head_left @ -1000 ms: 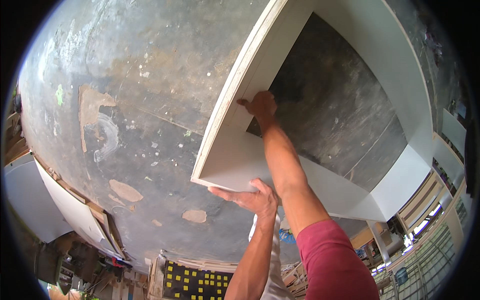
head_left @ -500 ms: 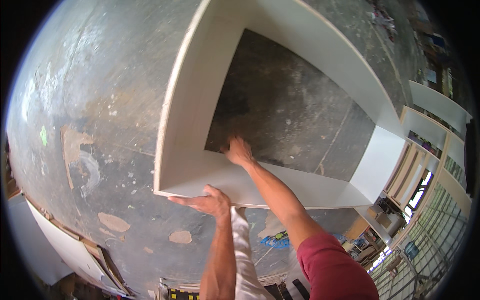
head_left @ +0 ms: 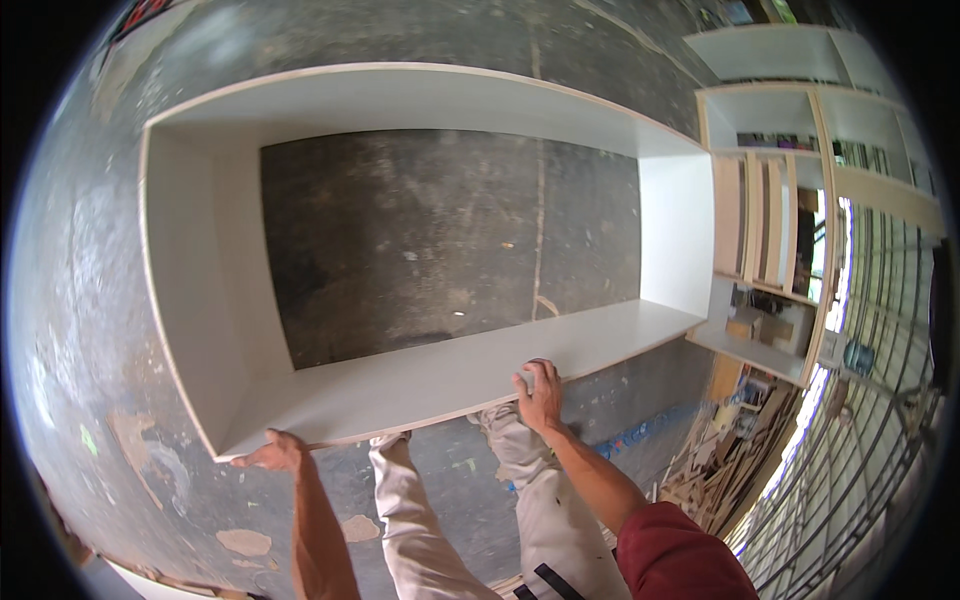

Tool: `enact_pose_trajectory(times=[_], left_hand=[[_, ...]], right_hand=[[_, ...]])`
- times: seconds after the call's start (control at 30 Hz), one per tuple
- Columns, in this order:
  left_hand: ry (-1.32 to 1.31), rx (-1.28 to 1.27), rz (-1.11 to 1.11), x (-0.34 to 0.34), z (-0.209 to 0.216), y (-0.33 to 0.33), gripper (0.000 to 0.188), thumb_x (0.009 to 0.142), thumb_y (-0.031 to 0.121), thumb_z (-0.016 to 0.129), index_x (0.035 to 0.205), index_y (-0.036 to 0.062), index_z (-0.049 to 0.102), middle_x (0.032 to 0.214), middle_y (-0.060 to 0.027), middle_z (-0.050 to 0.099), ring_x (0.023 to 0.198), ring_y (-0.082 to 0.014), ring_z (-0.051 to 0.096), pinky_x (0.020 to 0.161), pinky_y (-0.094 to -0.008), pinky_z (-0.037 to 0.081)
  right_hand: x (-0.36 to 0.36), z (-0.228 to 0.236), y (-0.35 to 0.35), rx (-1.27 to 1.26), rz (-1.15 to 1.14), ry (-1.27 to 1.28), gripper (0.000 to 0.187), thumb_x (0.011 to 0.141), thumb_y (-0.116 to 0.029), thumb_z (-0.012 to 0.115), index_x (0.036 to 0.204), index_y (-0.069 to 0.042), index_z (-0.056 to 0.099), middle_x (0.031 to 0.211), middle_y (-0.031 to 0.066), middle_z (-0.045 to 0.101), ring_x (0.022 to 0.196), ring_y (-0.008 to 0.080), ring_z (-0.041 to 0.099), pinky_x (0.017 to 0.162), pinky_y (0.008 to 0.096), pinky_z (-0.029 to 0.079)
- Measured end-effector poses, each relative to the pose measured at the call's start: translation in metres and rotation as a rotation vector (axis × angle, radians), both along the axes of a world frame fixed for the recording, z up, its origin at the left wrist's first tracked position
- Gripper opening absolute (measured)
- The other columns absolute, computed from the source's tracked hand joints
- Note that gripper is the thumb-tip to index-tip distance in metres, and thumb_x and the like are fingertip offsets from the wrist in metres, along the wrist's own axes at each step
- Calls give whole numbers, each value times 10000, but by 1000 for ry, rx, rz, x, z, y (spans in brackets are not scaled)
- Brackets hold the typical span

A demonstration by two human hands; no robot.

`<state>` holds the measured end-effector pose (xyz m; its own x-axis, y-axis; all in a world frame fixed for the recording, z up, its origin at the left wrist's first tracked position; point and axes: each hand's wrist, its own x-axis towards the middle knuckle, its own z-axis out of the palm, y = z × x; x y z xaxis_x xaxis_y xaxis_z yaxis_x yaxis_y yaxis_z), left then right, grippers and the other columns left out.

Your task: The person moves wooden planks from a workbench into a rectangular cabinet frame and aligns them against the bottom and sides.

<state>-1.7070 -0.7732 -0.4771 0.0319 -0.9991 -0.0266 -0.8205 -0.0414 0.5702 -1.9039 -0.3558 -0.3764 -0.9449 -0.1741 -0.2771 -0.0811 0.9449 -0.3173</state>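
Note:
A large white rectangular cabinet frame (head_left: 420,390) with raw pale board edges stands on the floor in front of me, its middle open to the concrete. My left hand (head_left: 277,452) grips the near panel's edge close to the near left corner; some of its fingers are hidden by the panel. Farther right along that same edge, my right hand (head_left: 541,395) is closed over the board, fingers curled onto the inner face. Both my lower legs, in pale trousers, are just below the near panel.
Grey concrete floor (head_left: 90,330) with worn patches surrounds the frame. At the right stand pale shelving units (head_left: 765,110) and a metal grille (head_left: 880,300). Below the shelves lies a pile of wood offcuts (head_left: 735,440). A blue strand (head_left: 640,430) lies on the floor near my right arm.
My right hand has come out of the frame's inside onto its near edge. The view has turned, so the frame appears more level. My left hand stays near the corner.

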Motion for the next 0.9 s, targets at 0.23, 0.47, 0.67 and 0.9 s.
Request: enact_pose_trajectory(times=[0.23,0.47,0.67,0.9], left_hand=[[-280,308,170,-15,41,-10,1033,891,493,641,1557,1,24,1306,-399,394,1157,-491,535,948,-569,470],[-384,-52,-604,-37,83,89,844,844,441,722,1511,70,360,1536,-250,281,1457,-428,191,1140,-561,158],[-554,370,-1051,-124,128,223,780,786,381,718,1467,116,443,1543,-223,271,1480,-382,163,1140,-609,107],[-628,575,-1038,-144,119,282,673,798,361,687,1404,124,519,1492,-192,380,1468,-352,226,1127,-638,137]], right_hand=[[-4,29,42,-233,176,-41,498,779,-212,688,1208,-9,536,1291,187,518,1197,391,483,1043,504,367],[-21,37,113,-113,77,-16,569,677,-75,662,1226,-2,532,1341,170,500,1266,397,453,1100,538,322],[-37,37,153,9,143,-11,556,700,-69,659,1236,2,533,1351,170,498,1284,376,447,1128,523,311],[-54,27,159,23,295,-25,463,738,-125,682,1167,7,568,1216,172,563,1190,334,504,1100,507,328]])
